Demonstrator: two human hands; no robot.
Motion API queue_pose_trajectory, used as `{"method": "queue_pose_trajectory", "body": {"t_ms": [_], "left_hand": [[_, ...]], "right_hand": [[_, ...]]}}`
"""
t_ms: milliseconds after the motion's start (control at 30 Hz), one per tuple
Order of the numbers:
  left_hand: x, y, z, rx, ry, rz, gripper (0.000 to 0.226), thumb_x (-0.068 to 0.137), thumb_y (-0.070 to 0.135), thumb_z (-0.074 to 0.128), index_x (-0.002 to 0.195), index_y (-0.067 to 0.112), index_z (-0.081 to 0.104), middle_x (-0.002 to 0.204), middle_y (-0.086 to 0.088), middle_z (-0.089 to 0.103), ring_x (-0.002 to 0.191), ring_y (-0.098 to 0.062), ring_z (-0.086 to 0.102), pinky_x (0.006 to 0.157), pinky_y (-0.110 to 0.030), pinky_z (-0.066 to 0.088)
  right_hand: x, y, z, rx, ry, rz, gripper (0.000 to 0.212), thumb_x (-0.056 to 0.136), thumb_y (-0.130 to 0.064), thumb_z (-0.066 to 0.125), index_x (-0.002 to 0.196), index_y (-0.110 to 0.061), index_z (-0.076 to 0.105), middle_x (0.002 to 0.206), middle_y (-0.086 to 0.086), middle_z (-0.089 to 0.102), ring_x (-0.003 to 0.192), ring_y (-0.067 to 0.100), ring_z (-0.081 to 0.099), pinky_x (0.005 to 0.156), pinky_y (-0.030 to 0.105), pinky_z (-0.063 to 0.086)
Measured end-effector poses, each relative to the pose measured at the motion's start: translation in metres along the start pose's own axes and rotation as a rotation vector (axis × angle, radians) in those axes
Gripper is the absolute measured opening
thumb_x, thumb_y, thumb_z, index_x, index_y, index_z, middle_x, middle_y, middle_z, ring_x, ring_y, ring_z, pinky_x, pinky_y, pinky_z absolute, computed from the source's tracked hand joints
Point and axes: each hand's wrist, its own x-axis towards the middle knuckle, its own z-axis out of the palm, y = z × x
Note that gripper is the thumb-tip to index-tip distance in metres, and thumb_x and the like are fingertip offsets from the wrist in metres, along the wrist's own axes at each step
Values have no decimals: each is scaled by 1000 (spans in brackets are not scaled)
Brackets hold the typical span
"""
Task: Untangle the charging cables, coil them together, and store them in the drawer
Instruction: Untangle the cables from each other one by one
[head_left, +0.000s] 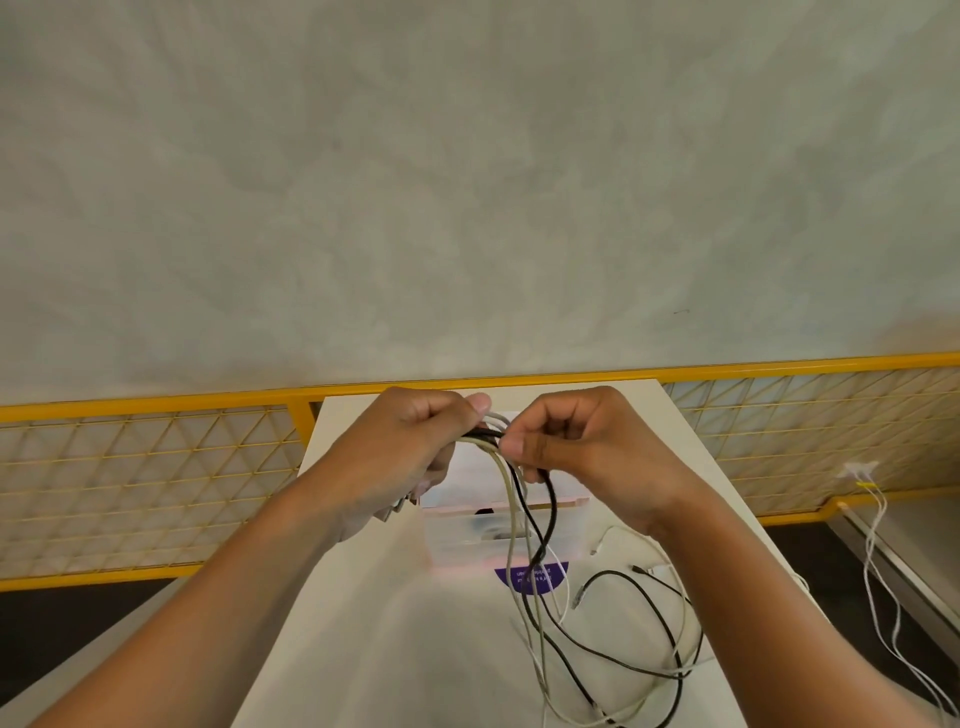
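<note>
1. Far left: a yellow mesh fence (145, 467) runs behind the worktop (363, 623), with a grey mottled wall (467, 182) above it.
2. The left hand (410, 441) is raised over the far end of the pale worktop. Its grip is clamped on the cables (525, 512): the fingers curl round a bunch of gathered strands and the thumb lies on top.
3. The cables are black and off-white strands. They bridge the small gap between the two hands, then hang in a loose sheaf. The rest trails onto the near right part of the worktop and lies there in crossing loops. A small plug end (577, 597) rests on the surface among them.
4. A pale box (457, 540) with a pink rim sits on the worktop beneath the hands, behind the hanging strands. A purple label (550, 577) lies just in front of it, its print too blurred to read. Cannot tell whether this box is the drawer.
5. The right hand (582, 447) is just beside the left. Its grip is also clamped on the cables. Thumb and forefinger pinch the strands, and a black strand passes under the curled fingers.
6. Far right: thin white wires (878, 571) drop from a fitting on the fence and run along the floor, well apart from the worktop.
</note>
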Motion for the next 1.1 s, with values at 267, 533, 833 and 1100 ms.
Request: {"method": "queue_pose_trajectory", "body": {"t_ms": [267,533,833,1100], "left_hand": [[-3,7,1,11,-105,16,25,89,39,66,84,17,77,45,8,37,46,-13,32,60,-34,32],[1,0,1,-32,-82,25,22,91,32,66,79,17,77,45,0,35,45,-17,32,59,-34,35],[6,-1,-13,-251,-12,65,25,79,31,68,76,7,76,43,-2,27,38,-15,26,45,-22,32],[4,-6,-11,-155,8,38,23,89,22,67,76,5,75,42,-3,31,39,-17,27,46,-23,33]], "right_hand": [[5,1,-1,90,108,-14,13,89,-6,71,83,4,66,49,-13,51,42,2,41,46,10,33],[4,1,-2,71,127,-14,25,85,-22,75,64,-12,65,48,-7,40,44,8,31,46,17,27],[0,14,-19,-35,1,80,32,83,-32,73,54,-23,65,63,17,43,51,13,30,49,19,27],[9,46,-31,-234,121,168,47,85,-29,79,70,10,57,47,-8,33,42,4,36,48,7,34]]}}
